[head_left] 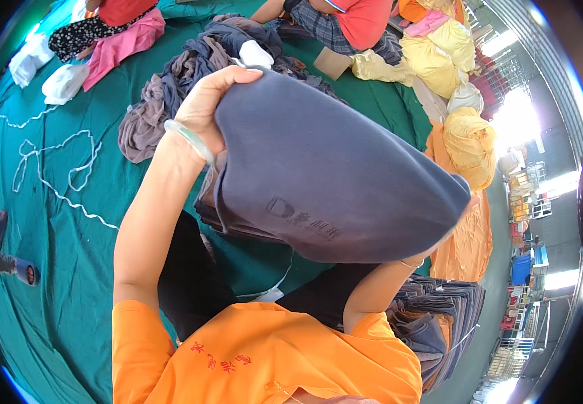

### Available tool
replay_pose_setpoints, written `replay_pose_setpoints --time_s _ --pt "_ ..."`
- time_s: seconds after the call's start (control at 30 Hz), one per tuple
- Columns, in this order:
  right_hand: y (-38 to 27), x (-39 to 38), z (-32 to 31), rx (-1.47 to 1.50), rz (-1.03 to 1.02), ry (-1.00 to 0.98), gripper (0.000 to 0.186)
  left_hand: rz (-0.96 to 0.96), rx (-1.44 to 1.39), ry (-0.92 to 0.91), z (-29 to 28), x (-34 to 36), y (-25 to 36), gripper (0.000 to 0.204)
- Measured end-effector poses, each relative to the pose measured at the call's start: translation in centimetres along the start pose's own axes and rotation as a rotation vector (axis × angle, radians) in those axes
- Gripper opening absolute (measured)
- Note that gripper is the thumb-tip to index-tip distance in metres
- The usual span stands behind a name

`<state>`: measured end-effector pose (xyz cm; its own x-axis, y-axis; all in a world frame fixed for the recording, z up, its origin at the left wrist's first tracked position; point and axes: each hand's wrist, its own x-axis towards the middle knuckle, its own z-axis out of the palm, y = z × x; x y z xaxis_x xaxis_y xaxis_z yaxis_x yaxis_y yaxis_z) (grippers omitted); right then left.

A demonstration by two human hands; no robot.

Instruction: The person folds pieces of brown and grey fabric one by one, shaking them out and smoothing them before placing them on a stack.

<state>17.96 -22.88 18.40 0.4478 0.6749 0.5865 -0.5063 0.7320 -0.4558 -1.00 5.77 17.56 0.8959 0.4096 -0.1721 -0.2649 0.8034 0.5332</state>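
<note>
A dark blue-grey towel (332, 161) with a printed mark along its lower edge is stretched in the air in front of me. My left hand (207, 101), with a pale bangle at the wrist, pinches its upper left corner between thumb and fingers. At the towel's right end, my right hand (458, 219) grips the edge; most of its fingers are hidden behind the cloth. Under the towel's left side, a stack of folded dark cloths (237, 225) partly shows between my legs. A heap of loose grey and brown cloths (163, 101) lies just beyond my left hand.
Bundled folded cloths (443, 330) stand by my right side. White cord (52, 185) trails over the green ground sheet (49, 256). Two people in red tops (365, 23) sit at the far side. Yellow and orange cloth bundles (470, 145) line the right, with shelving beyond.
</note>
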Motion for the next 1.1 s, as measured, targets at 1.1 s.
replay_pose_setpoints --time_s 1.1 --pt "-4.0 -7.2 -4.3 -0.662 -0.103 0.335 0.018 0.727 1.122 -0.453 -2.2 -6.8 2.0 0.026"
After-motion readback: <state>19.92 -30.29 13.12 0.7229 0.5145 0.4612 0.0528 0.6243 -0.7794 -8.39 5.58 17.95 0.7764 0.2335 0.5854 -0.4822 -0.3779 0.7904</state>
